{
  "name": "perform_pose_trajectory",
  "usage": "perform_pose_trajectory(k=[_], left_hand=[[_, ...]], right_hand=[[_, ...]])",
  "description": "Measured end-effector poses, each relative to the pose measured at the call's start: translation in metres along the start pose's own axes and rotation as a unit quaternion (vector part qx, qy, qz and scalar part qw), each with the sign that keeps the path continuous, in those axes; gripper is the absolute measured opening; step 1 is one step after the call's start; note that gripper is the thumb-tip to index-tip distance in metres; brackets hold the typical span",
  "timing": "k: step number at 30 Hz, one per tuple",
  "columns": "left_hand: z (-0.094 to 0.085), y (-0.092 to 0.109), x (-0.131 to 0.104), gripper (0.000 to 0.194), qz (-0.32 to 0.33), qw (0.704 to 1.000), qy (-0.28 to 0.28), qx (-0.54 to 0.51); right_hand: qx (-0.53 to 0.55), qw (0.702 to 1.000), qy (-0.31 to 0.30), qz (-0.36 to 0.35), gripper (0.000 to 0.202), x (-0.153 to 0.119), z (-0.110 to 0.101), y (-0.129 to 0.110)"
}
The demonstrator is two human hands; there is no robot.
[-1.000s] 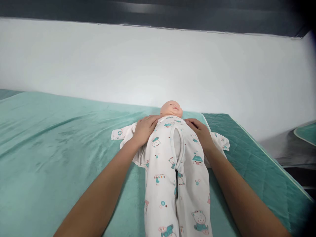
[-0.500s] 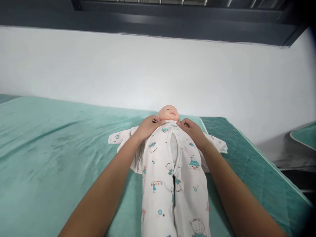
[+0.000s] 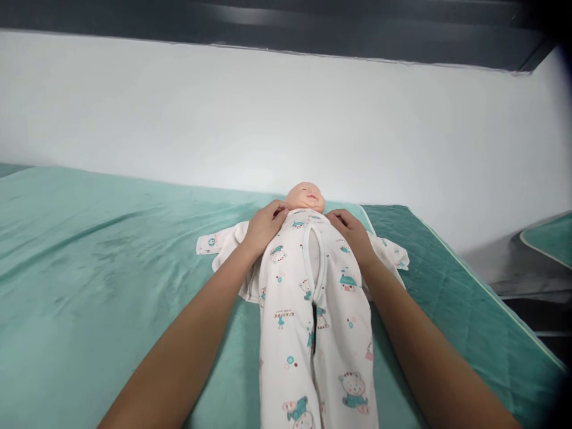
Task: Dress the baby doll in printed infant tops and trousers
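A baby doll (image 3: 308,196) lies on its back with its head by the wall. Over its front are white printed open-crotch baby pants (image 3: 286,304), reaching almost to the neck. A matching white baby shirt (image 3: 226,241) shows beneath, sleeves spread to both sides. My left hand (image 3: 267,225) is at the pants' upper left edge beside the doll's neck, fingers curled and thumb against the cloth. On the opposite edge, my right hand (image 3: 352,231) pinches with bent fingers. Both fingertips are partly hidden.
Under the doll is a light green sheet (image 3: 111,298) with wrinkles at left. A darker green quilted mattress (image 3: 451,286) lies to the right. Behind stands a white wall (image 3: 268,119), with a dark metal frame (image 3: 313,30) above. Another green pad (image 3: 552,238) appears at far right.
My thumbs have moved outward from the pants' top middle to its side edges, the hands now closer beside the doll's neck. The view has tilted slightly down.
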State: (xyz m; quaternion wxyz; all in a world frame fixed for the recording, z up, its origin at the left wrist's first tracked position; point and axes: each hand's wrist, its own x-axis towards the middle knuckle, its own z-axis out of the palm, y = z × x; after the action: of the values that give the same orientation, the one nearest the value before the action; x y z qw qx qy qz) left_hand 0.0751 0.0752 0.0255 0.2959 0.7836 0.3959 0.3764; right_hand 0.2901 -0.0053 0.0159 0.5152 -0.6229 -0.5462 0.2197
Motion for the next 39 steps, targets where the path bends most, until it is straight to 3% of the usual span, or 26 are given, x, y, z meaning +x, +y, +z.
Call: perform_pose_trajectory(k=[6, 10, 13, 18, 22, 25, 31, 36, 39], left_hand=[[-0.006, 0.0, -0.029, 0.028, 0.062, 0.995, 0.051, 0.059], [-0.009, -0.002, -0.067, 0.025, 0.094, 0.987, 0.098, 0.087], [-0.015, 0.004, -0.115, 0.029, 0.093, 0.986, 0.093, 0.102], [-0.024, 0.033, -0.224, 0.025, 0.032, 0.996, 0.068, 0.053], [-0.018, 0.055, -0.292, 0.023, 0.014, 0.998, 0.039, 0.037], [-0.009, 0.065, -0.312, 0.029, 0.023, 0.997, 0.033, 0.07], [-0.001, 0.078, -0.314, 0.032, 0.046, 0.997, 0.005, 0.064], [0.002, 0.078, -0.318, 0.016, 0.038, 0.997, 0.013, 0.059], [0.003, 0.078, -0.319, 0.006, 0.019, 0.999, 0.008, 0.049]], right_hand=[[0.021, 0.999, 0.021, -0.028, 0.033, -0.03, -0.007, -0.002], [0.029, 0.995, 0.09, -0.036, 0.039, -0.078, -0.011, -0.012], [0.019, 0.995, 0.098, -0.016, 0.04, -0.137, -0.014, -0.022], [-0.003, 0.997, 0.046, 0.066, 0.043, -0.252, -0.015, -0.034], [-0.052, 0.998, 0.03, 0.035, 0.041, -0.312, -0.015, -0.029], [-0.099, 0.994, 0.024, -0.031, 0.035, -0.322, -0.015, -0.025], [-0.176, 0.982, -0.009, -0.062, 0.016, -0.302, -0.02, -0.037], [-0.142, 0.978, -0.055, -0.141, 0.006, -0.302, -0.033, -0.065], [-0.15, 0.975, -0.063, -0.154, 0.005, -0.307, -0.04, -0.071]])
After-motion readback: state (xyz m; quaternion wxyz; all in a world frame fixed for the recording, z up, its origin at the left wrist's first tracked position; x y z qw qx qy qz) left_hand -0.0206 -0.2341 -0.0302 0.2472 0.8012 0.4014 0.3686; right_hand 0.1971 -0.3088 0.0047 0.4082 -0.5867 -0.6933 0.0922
